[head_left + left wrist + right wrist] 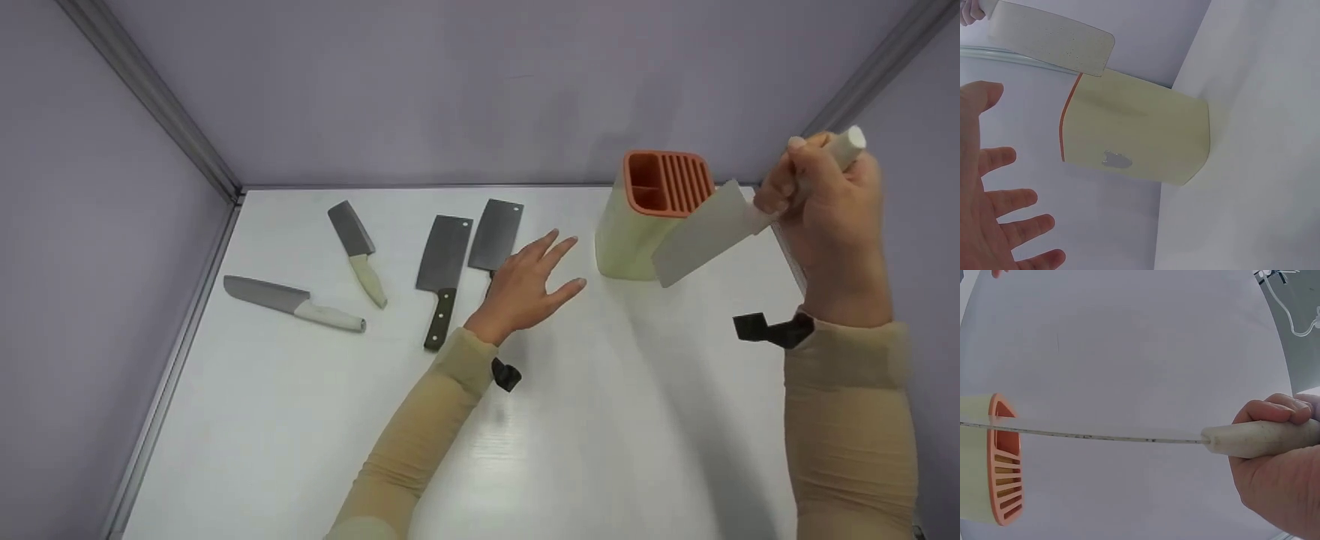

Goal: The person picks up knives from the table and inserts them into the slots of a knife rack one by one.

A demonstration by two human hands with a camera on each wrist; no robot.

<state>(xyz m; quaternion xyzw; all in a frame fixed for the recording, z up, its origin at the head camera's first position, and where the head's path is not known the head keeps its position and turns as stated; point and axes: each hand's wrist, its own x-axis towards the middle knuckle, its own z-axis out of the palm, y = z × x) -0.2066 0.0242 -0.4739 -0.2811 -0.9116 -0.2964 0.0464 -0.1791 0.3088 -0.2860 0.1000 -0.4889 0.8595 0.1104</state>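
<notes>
My right hand (832, 202) grips the white handle (1264, 439) of a kitchen cleaver (709, 234), raised at the right with its broad blade pointing down and left. In the head view the blade overlaps the front right corner of a pale green knife block (626, 240) with an orange slotted top (679, 184). Fingers spread and holding nothing, my left hand (525, 289) is left of the block, which also shows in the left wrist view. It partly covers the handle of a dark-bladed cleaver (496, 234).
Left of that cleaver lies a larger cleaver (445, 255) with a black riveted handle. Farther left are a small knife (358, 247) with a pale green handle and a long knife (292, 301) with a white handle. Grey walls (480, 90) enclose the white table (300, 420).
</notes>
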